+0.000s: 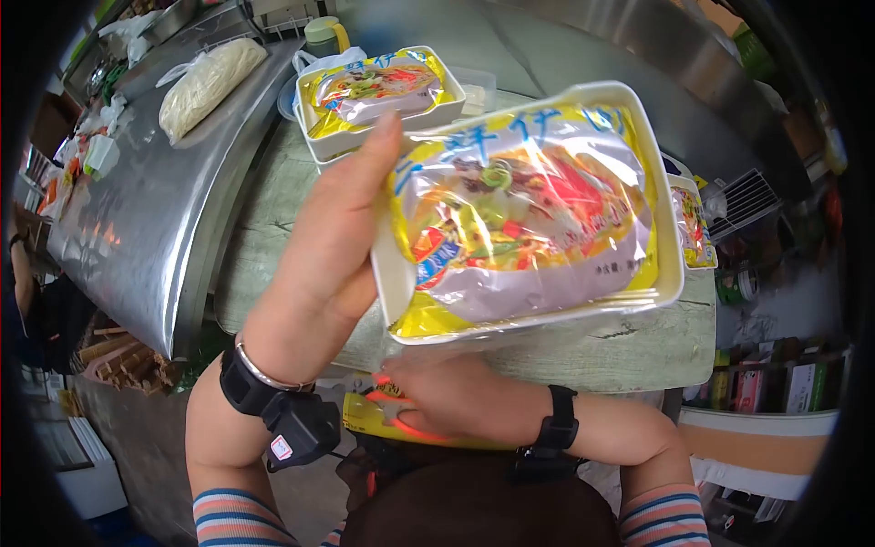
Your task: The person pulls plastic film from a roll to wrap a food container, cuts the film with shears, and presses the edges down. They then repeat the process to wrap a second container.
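Note:
My left hand (324, 228) grips the left end of a white tray (673, 237), thumb on its rim, fingers beneath. In the tray lies a yellow and lilac instant noodle packet (538, 219) with a bowl of noodles printed on it, under shiny clear film. Lower down, close to my body, my right hand (456, 392) is closed around scissors (394, 407) with orange and grey handles; their blades are hidden. Just below that hand a yellow packet (365, 417) shows, partly covered.
Behind, on the greenish table (273, 219), stand stacked white trays (383, 132) with a similar packet. Another packet (691, 223) is at the right edge. A steel counter (137, 228) on the left bears a bag of pale food (211, 89). A lidded cup (324, 36) stands at the back.

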A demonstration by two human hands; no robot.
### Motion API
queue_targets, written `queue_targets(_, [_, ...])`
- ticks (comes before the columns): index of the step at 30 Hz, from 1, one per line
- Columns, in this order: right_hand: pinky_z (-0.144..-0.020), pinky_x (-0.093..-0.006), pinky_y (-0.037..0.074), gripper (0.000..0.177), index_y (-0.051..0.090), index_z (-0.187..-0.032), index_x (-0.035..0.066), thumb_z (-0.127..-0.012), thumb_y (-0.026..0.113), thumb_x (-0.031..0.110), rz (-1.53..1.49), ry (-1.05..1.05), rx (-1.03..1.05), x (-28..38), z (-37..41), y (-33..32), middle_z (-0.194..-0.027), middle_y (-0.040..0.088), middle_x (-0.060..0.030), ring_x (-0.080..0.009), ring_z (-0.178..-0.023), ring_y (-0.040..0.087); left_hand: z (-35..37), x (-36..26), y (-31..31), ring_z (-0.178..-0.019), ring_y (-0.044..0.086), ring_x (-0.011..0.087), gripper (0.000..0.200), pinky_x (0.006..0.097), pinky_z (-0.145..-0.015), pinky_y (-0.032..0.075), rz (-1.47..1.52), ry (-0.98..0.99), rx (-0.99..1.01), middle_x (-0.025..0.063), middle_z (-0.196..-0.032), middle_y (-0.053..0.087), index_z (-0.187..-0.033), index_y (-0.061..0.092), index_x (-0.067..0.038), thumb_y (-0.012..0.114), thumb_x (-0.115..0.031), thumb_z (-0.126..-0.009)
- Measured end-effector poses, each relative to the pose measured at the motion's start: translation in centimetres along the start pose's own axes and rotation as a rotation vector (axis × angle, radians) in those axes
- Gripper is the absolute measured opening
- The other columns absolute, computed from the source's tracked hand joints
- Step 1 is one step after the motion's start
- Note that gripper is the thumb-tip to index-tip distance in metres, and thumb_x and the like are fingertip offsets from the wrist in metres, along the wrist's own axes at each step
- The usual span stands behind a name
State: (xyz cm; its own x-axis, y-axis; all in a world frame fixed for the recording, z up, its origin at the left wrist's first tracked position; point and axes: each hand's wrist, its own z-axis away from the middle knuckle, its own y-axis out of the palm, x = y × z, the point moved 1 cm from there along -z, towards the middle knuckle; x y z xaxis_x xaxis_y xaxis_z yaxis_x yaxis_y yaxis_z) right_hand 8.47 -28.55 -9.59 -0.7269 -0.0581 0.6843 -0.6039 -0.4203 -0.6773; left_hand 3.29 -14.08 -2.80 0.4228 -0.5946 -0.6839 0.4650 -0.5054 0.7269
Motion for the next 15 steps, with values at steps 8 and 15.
queue_targets(8, [-0.09,-0.0394,0.043,0.039,0.066,-0.109,0.015,-0.071,0.072,0.02,0.252,0.077,-0.41,-9.2,6.3,-2.1,-0.117,0.055,-0.0097,-0.0275,-0.11,0.053,1.8,-0.5,-3.8,-0.11,0.06,0.0228,0.047,0.0379,-0.093,0.05,0.01,-0.036,-0.107,0.0145,-0.123,0.058,-0.128,0.046,0.0,0.045,-0.036,-0.099])
queue_targets(15, [-0.066,-0.0255,0.047,0.034,0.064,-0.11,0.009,-0.078,0.075,0.014,-0.703,0.066,-0.521,-6.8,10.7,-3.9,-0.096,0.057,-0.0046,-0.0105,-0.074,0.057,3.9,-0.5,-4.0,-0.107,0.061,0.0275,0.051,0.0422,-0.093,0.051,-0.017,-0.077,-0.198,0.0188,-0.122,0.058,-0.125,0.047,0.002,0.041,-0.042,-0.099])
